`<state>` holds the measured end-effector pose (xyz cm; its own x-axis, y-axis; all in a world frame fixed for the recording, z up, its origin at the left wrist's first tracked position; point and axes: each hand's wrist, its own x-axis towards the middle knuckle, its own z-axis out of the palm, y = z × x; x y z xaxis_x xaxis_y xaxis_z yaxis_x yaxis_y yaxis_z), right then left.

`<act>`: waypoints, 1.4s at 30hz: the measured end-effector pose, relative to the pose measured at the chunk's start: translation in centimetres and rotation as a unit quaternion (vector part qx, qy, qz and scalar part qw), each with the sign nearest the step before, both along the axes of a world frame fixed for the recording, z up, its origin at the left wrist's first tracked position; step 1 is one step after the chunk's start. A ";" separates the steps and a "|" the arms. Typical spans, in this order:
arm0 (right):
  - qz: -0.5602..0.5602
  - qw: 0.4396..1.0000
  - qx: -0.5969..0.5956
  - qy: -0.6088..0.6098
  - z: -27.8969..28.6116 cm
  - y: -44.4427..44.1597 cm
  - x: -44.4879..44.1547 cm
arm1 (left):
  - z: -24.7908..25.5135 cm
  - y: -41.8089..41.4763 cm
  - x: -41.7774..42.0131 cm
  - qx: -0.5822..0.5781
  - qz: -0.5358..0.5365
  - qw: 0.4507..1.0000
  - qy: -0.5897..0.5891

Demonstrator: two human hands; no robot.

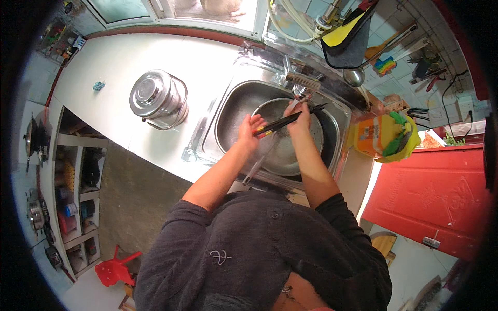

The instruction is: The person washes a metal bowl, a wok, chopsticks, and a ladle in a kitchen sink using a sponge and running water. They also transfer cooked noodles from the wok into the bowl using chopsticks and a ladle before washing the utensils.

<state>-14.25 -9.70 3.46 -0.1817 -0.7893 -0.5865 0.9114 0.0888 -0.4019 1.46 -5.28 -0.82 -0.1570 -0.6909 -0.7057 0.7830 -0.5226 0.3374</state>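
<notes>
A bundle of dark chopsticks (284,122) with red and yellow ends is held at a slant over the sink (238,107). My right hand (298,118) grips the bundle toward its dark end, close below the metal faucet (302,87). The fingers of my left hand (249,130) are spread, its palm beside the coloured ends; whether it touches them is hard to tell. Under both hands, a round metal pan (311,145) sits in the sink. The metal handle of a utensil (255,171) leans out over the sink's front edge.
On the white counter (105,62) stand a lidded steel pail (157,99) and a small blue scrubber (99,86). Right of the sink is a yellow-orange jug (369,134). A ladle (353,77) and cloths (346,42) hang behind. A red stool (116,270) stands on the floor.
</notes>
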 end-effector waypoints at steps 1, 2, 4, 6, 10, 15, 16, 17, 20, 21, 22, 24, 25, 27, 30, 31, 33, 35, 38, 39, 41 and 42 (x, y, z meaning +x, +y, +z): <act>-0.005 1.000 0.026 0.012 -0.2 0.7 1.0 | 1.1 0.3 0.0 -0.038 -0.089 0.991 -0.098; -0.010 0.998 0.051 0.024 -0.4 1.3 1.8 | 2.1 0.5 0.1 -0.075 -0.176 0.962 -0.193; -0.015 0.996 0.083 0.020 -2.1 1.6 2.1 | 2.6 1.1 0.8 -0.218 -0.324 0.842 -0.372; 0.056 0.993 0.079 0.066 -5.2 2.0 2.4 | 2.6 2.3 0.7 -0.337 -0.380 0.694 -0.510; 0.115 0.985 0.123 0.046 -5.7 3.0 5.2 | 2.3 4.6 1.5 -0.378 -0.395 0.599 -0.585; 0.128 0.988 0.085 0.009 -4.1 2.2 4.0 | 5.9 5.6 3.0 -0.083 -0.415 0.889 -0.172; 0.099 0.989 0.104 0.032 -3.8 1.6 3.6 | 7.1 6.3 2.6 -0.040 -0.400 0.903 -0.149; 0.097 0.991 0.089 0.035 -3.5 1.4 3.4 | 7.0 6.5 2.7 -0.025 -0.399 0.911 -0.102; 0.112 0.993 0.014 0.025 -3.7 1.4 2.9 | 6.2 6.7 3.2 0.022 -0.387 0.922 0.013; 0.112 0.993 0.010 0.039 -3.3 1.5 3.2 | 6.0 6.6 3.4 0.033 -0.384 0.923 0.016; 0.113 0.992 0.006 0.053 -2.9 1.5 3.6 | 5.9 6.4 3.8 0.044 -0.381 0.923 0.020; 0.129 0.992 -0.008 0.011 -2.4 2.0 3.7 | 5.0 5.7 4.4 0.058 -0.374 0.925 0.036; 0.123 0.992 -0.016 -0.004 -2.3 2.5 4.2 | 4.2 5.2 4.7 0.061 -0.370 0.926 0.047; 0.110 0.993 -0.033 -0.034 -2.3 3.4 5.2 | 4.1 4.8 4.9 0.048 -0.362 0.929 0.053; 0.104 0.994 0.013 0.014 -5.8 2.7 3.4 | 7.2 5.1 2.5 -0.006 -0.337 0.941 0.003; 0.103 0.994 0.020 0.017 -6.3 2.4 3.0 | 8.1 5.4 1.4 -0.025 -0.317 0.947 -0.038; 0.077 0.992 0.069 0.071 -6.5 2.0 3.0 | 9.2 5.7 0.1 -0.061 -0.272 0.953 -0.121; 0.074 0.993 0.071 0.051 -4.6 2.5 3.2 | 7.5 5.3 1.2 -0.133 -0.360 0.906 -0.179; 0.093 0.995 0.002 -0.021 -5.0 2.9 3.6 | 7.0 4.1 1.8 -0.118 -0.440 0.865 -0.212; 0.096 0.994 -0.009 -0.047 -4.9 3.0 3.8 | 7.0 3.4 2.1 -0.092 -0.455 0.858 -0.218; 0.083 0.996 -0.007 -0.023 -5.5 3.3 3.9 | 3.7 1.8 3.6 -0.162 -0.525 0.778 -0.305; 0.067 0.998 0.002 -0.012 -5.7 3.3 3.9 | 2.4 0.8 3.7 -0.223 -0.543 0.712 -0.385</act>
<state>-10.31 -6.42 -2.20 -0.0602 -0.8031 -0.5928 0.9004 0.2126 -0.3795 5.19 -4.50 1.53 -0.4550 -0.6389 -0.6203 -0.5079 -0.3860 0.7701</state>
